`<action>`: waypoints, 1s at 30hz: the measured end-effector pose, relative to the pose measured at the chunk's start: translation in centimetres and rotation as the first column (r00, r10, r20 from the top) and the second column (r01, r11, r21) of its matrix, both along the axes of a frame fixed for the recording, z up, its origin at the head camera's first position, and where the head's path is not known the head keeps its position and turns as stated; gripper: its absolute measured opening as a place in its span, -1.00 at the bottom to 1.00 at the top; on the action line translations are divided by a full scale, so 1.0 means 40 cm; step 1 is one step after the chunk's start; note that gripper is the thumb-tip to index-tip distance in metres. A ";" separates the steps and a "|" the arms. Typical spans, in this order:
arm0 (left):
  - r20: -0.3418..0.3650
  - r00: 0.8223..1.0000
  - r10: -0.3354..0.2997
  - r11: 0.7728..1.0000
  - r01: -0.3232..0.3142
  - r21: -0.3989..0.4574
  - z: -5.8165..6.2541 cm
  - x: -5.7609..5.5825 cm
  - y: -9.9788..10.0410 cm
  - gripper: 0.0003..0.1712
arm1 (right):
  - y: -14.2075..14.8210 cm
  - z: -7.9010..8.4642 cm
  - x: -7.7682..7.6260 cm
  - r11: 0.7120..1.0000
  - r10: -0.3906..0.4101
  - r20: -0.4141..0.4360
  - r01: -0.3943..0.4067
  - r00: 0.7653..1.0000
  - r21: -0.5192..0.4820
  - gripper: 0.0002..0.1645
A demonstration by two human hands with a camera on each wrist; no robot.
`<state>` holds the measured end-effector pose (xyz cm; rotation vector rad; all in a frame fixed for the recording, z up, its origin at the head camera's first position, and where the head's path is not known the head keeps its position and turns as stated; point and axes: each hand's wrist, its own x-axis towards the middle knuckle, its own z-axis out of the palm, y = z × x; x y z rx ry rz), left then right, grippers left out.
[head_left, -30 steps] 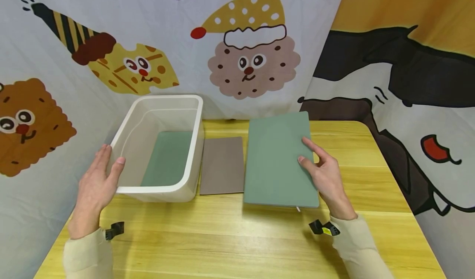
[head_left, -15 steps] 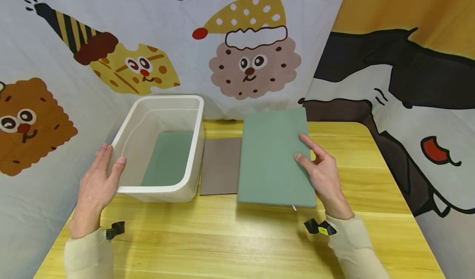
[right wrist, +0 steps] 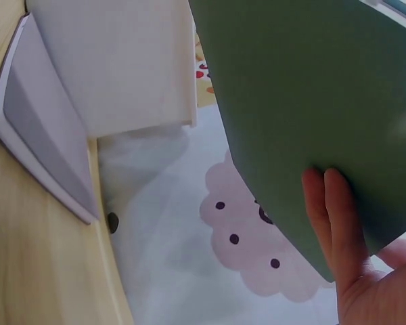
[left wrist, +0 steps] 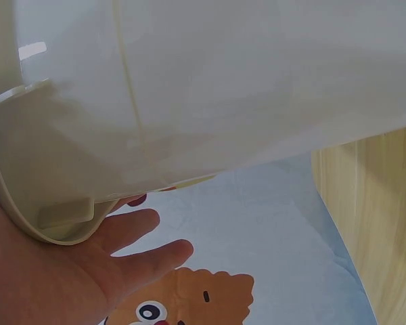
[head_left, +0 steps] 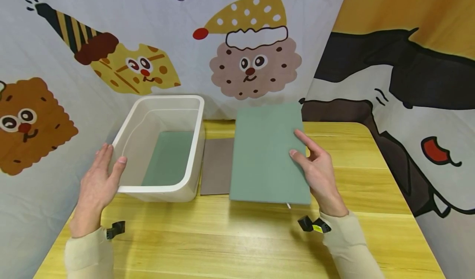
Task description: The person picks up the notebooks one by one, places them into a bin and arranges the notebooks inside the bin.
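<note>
While right hand [head_left: 319, 172] pinches, notebook [head_left: 268, 153] leftward

A table [head_left: 222, 242] walled in by cartoon cloth [head_left: 141, 15]

The cloth rises behind and beside the wood-grain table, showing a smiling cookie [head_left: 256, 77] and a slice of cheese [head_left: 137, 73]. Notebooks [head_left: 269, 153] and a white tub [head_left: 163, 194] give it the look of a study desk (at home or in a studio, I cannot tell which).
</note>
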<state>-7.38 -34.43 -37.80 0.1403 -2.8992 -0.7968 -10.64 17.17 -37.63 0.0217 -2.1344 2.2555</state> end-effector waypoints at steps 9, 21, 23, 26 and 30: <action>-0.003 1.000 0.003 1.000 -0.003 0.004 -0.002 0.001 0.000 -0.11 | -0.028 0.016 -0.001 1.000 0.006 -0.041 -0.006 0.999 -0.018 -0.33; -0.005 1.000 0.009 1.000 -0.009 0.007 -0.001 0.002 0.001 -0.11 | -0.079 0.026 -0.004 0.998 0.023 -0.070 -0.027 0.997 -0.060 -0.33; -0.005 1.000 0.007 1.000 -0.007 0.010 -0.001 0.002 0.001 -0.11 | -0.091 0.028 -0.005 0.998 0.020 -0.081 -0.025 0.996 -0.061 -0.33; -0.005 1.000 0.006 1.000 -0.006 0.013 0.000 0.002 0.000 -0.12 | -0.107 0.033 -0.006 0.996 0.029 -0.085 -0.036 0.996 -0.080 -0.33; -0.005 1.000 0.007 1.000 -0.007 0.012 0.001 0.002 -0.001 -0.12 | -0.127 0.040 -0.006 0.990 0.061 -0.078 -0.070 0.995 -0.125 -0.33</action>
